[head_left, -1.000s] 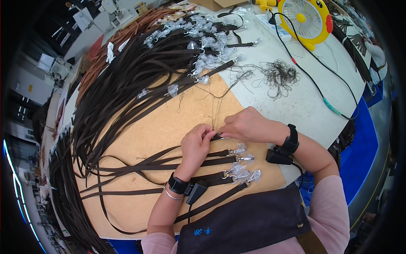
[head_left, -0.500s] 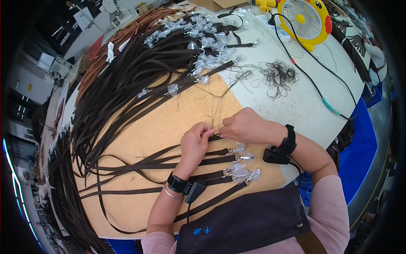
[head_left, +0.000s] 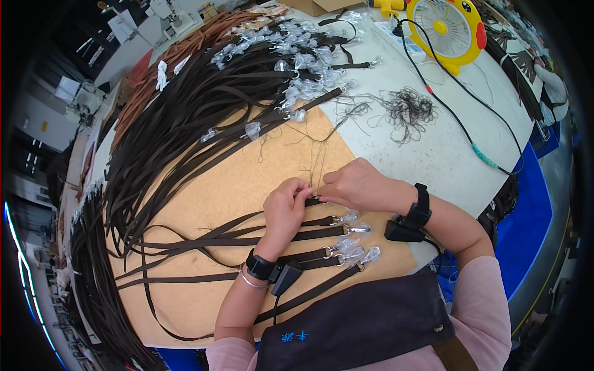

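Over the tan board, my left hand (head_left: 284, 207) is closed in a pinch on a dark brown strap (head_left: 314, 202), whose body runs off leftward beneath the hand. My right hand (head_left: 357, 186) meets it from the right, its fingertips pinched at the strap's end. Thin dark thread (head_left: 320, 162) rises from between the two sets of fingertips toward the back; the exact grip on it is partly hidden. Just nearer to me lie several similar straps (head_left: 309, 235), with metal clasps (head_left: 357, 229) at their right ends, some wrapped in clear plastic.
A large pile of dark straps (head_left: 204, 111) fills the left and back, many clasps bagged in plastic (head_left: 309, 62). A tangle of loose thread (head_left: 408, 114) lies on the white table (head_left: 445, 148). Back right stands a yellow fan (head_left: 440, 31), with a black cable (head_left: 455, 117) looping across the table.
Both hands stay at the strap's end, with only a very slight shift of the fingers. The straps and thread tangle look the same.
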Tool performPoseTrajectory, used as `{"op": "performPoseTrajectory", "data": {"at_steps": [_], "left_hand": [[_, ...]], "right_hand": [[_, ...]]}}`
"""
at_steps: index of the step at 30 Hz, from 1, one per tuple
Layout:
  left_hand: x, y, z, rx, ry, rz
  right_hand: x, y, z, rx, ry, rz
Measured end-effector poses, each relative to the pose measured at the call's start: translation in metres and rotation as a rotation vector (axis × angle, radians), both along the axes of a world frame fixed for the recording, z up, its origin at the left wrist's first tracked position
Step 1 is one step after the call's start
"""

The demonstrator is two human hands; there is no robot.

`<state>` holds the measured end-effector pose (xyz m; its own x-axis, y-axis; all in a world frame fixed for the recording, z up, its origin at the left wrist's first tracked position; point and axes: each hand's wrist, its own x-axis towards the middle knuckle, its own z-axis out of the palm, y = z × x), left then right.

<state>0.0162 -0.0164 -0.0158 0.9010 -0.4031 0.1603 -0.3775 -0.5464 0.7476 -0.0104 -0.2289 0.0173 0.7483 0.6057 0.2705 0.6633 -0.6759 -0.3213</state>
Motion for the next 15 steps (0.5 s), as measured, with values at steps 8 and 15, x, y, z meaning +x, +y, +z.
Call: {"op": "performPoseTrajectory", "data": {"at_steps": [8, 15], "left_hand": [[0.033, 0.006, 0.019, 0.228, -0.241, 0.064], [0.019, 0.035, 0.047, 0.26, -0.189, -0.067]], "right_hand": [[0.0, -0.004, -0.006, 0.203, 0.159, -0.105], [0.002, -0.021, 0.004, 0.056, 0.397, -0.196]]}}
